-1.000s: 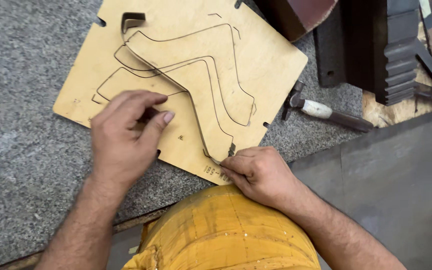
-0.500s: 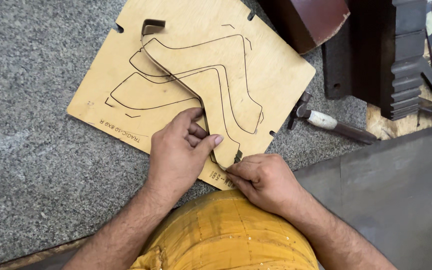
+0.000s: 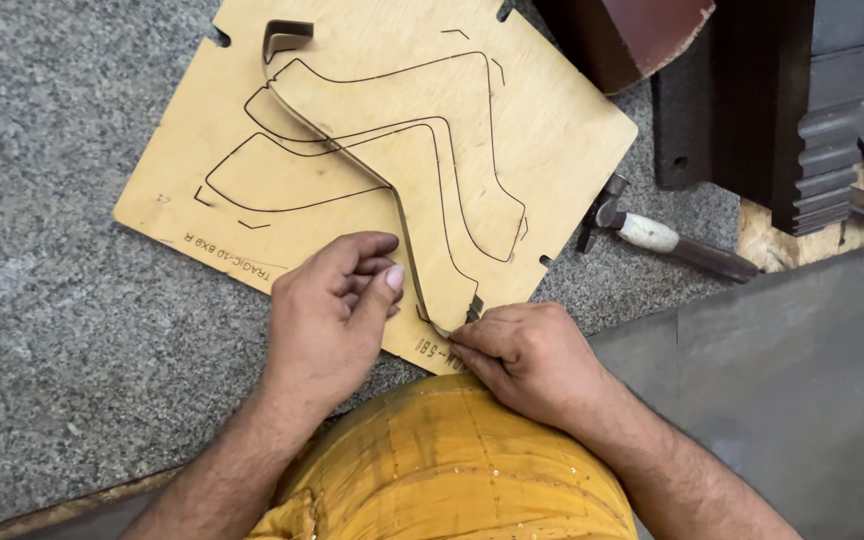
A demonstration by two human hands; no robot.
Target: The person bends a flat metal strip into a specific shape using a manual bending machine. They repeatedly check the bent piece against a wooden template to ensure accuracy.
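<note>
Plywood die board [image 3: 372,150], pale and roughly square, lying tilted across the upper middle of the frame on a grey speckled table [image 3: 52,330], notches cut into its edges. Dark curved slots traced across its face, outlining a boot-like shape. Thin steel rule strip [image 3: 352,160] standing on edge in one slot, running from a hooked end at the upper left of the board down to the board's lower edge near the centre of the frame.

Left hand [image 3: 327,320] at lower centre-left, resting on the board's lower edge just beside the strip, fingers curled loosely, thumb raised against the forefinger; grip empty, grasping nothing. Right hand [image 3: 532,355] at lower centre, grip pinched on the strip's lower end, fingertips pressed together at the board's near corner.

Hammer [image 3: 662,240] with a pale-wrapped handle lying on the table just right of the board. Dark metal block [image 3: 782,110] with a stepped side at the upper right. Yellow garment [image 3: 452,470] filling the bottom centre, grey sheet [image 3: 802,380] at the lower right.
</note>
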